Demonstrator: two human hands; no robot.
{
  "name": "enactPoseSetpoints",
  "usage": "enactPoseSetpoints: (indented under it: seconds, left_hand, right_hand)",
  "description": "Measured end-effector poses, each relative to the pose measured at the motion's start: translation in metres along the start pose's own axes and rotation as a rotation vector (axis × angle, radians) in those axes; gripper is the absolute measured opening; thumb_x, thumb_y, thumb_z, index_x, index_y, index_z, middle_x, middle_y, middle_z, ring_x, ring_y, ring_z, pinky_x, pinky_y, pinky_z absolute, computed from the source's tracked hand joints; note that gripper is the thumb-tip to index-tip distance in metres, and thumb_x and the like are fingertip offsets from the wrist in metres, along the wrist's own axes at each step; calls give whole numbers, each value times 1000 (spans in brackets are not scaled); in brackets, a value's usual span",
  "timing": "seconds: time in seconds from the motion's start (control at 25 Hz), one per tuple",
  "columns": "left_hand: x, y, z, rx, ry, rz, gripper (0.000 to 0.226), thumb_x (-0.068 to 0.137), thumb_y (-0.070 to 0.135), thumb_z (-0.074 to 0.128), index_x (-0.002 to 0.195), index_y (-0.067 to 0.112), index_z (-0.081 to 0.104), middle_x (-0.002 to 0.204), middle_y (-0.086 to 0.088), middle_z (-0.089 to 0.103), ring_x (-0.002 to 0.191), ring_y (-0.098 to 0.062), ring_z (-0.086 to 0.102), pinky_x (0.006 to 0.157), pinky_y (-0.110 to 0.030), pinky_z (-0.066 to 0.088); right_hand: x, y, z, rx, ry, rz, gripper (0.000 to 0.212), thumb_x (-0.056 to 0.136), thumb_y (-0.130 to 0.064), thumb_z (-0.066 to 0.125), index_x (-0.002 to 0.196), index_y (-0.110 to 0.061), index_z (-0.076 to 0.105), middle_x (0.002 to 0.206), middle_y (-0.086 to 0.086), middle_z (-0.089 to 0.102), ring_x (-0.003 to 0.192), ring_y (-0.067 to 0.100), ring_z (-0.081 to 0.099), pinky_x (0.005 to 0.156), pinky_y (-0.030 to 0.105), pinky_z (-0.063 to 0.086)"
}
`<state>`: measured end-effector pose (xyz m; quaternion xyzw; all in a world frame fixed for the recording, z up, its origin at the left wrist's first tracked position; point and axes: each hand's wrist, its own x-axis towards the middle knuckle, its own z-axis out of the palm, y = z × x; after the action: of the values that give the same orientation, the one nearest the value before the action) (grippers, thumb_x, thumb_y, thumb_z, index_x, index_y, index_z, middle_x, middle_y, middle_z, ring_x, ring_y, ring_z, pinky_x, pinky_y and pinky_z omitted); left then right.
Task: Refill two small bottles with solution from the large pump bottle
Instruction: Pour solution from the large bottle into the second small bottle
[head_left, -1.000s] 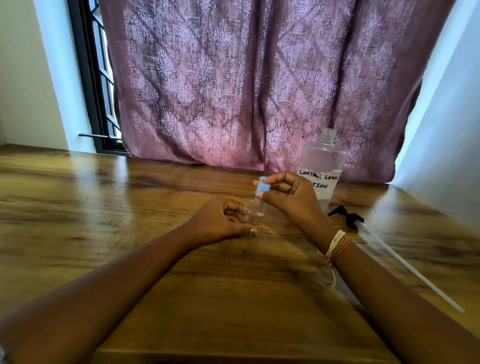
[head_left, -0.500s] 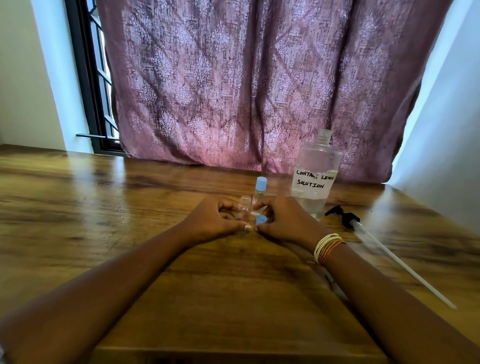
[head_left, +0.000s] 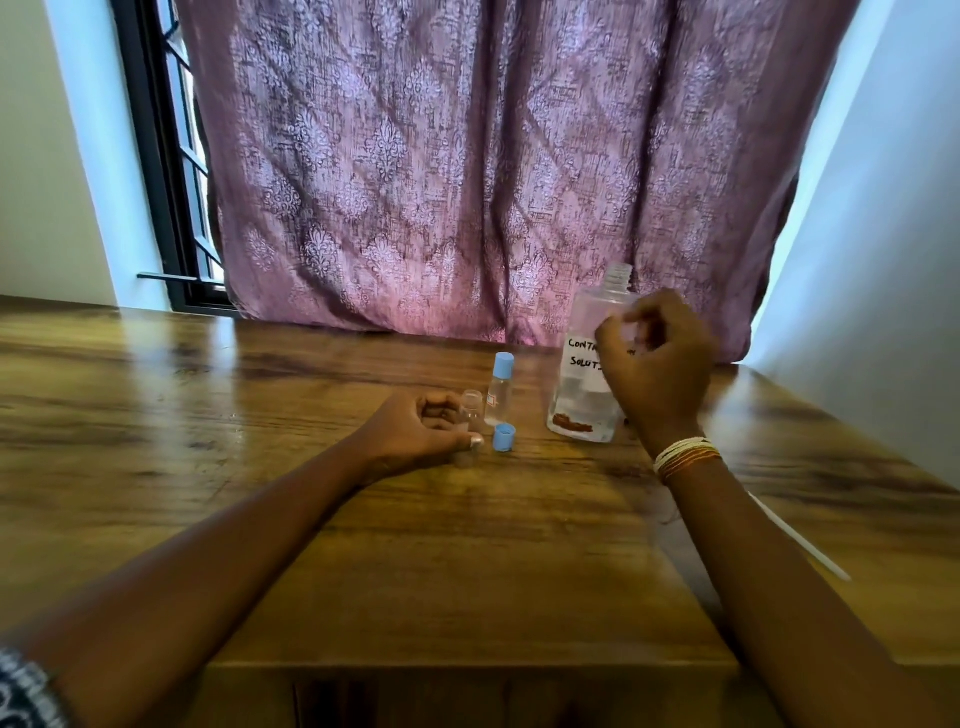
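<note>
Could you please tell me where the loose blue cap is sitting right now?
In the head view, the loose blue cap lies on the wooden table near its middle, just right of the left hand and in front of the capped small bottle.

My left hand (head_left: 423, 428) rests on the tabletop (head_left: 260, 467), its fingers (head_left: 441, 415) curled round the open small bottle (head_left: 471, 410). Just right of that bottle stands the capped small bottle (head_left: 500, 389), and the loose cap (head_left: 504, 436) lies in front of the two, near my thumb. Further right stands the large bottle (head_left: 587, 374), its neck open, with my right hand (head_left: 657, 364) raised just before it, partly covering it. The pump tube (head_left: 800, 540) lies on the tabletop behind my right forearm. The curtain (head_left: 467, 182) hangs behind everything.
</note>
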<state>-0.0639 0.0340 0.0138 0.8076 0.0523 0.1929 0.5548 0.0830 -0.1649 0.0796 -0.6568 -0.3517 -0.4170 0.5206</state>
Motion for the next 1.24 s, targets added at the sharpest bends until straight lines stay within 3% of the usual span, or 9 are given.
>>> enactPoseSetpoints:
  seconds: [0.08, 0.16, 0.24, 0.36, 0.44, 0.64, 0.88, 1.12, 1.24]
  left_hand:
    - [1, -2, -1, -19, 2, -2, 41, 74, 9, 79, 113, 5, 66, 108, -18, 72, 102, -33, 69, 90, -47, 56]
    - [1, -2, 0, -20, 4, 3, 36, 77, 10, 76, 112, 9, 67, 106, -13, 74, 99, -28, 71, 89, -46, 56]
    - [1, -3, 0, -31, 9, 15, 31, 79, 10, 75, 109, 11, 70, 104, -11, 75, 98, -27, 71, 90, -45, 56]
    - [1, -2, 3, -47, -24, 21, 26, 78, 10, 75, 103, 15, 73, 101, -10, 76, 100, -29, 71, 90, -42, 56]
    - [2, -2, 4, -46, -43, 28, 25, 77, 10, 76, 100, 17, 74, 99, -8, 76, 99, -29, 71, 90, -43, 56]
    - [2, -2, 4, -78, -40, 18, 29, 77, 6, 74, 105, 11, 71, 104, -18, 74, 103, -38, 68, 83, -37, 57]
    - [2, -5, 4, -184, -39, 67, 22, 76, 20, 77, 98, 16, 75, 105, -22, 72, 106, -51, 61, 91, -60, 47]
    - [5, -10, 10, -274, -97, 71, 33, 73, 20, 78, 104, 11, 73, 105, -20, 73, 105, -44, 64, 90, -53, 49]
    - [4, -5, 13, -268, -102, 76, 25, 79, 18, 72, 102, 10, 73, 96, -14, 76, 85, -26, 71, 68, -31, 57]
  right_hand:
    - [8, 15, 0, -22, 55, 140, 52, 70, -34, 75, 111, -10, 53, 107, 10, 56, 91, 22, 57, 75, 42, 54]
    - [10, 24, 3, 107, -115, 371, 82, 72, -36, 81, 139, -19, 35, 135, 6, 45, 108, 16, 56, 84, 33, 56]
    - [8, 27, 6, 300, -272, 512, 87, 78, -24, 79, 147, -19, 26, 137, 7, 45, 107, 14, 57, 76, 21, 54]
    - [12, 38, 9, 306, -298, 523, 78, 69, -26, 85, 134, -8, 46, 128, 12, 60, 108, 26, 65, 82, 43, 60]
    - [10, 35, 7, 306, -337, 468, 71, 62, -30, 87, 119, -2, 57, 116, 11, 68, 101, 24, 69, 82, 46, 61]
    - [3, 13, 5, 275, -447, 185, 63, 65, -8, 87, 113, -15, 47, 106, -13, 59, 95, 2, 62, 77, 17, 56]
    - [-10, 14, 3, 92, -648, -130, 71, 58, -36, 83, 123, -24, 55, 113, -13, 63, 94, 5, 62, 78, 7, 48]
    - [-15, 14, 4, -24, -665, -363, 64, 67, -43, 72, 122, -12, 61, 113, 6, 70, 97, 9, 57, 84, 28, 47]
    - [-13, 12, 5, -36, -667, -424, 60, 70, -46, 68, 119, -11, 63, 110, 6, 71, 95, 11, 61, 83, 29, 48]
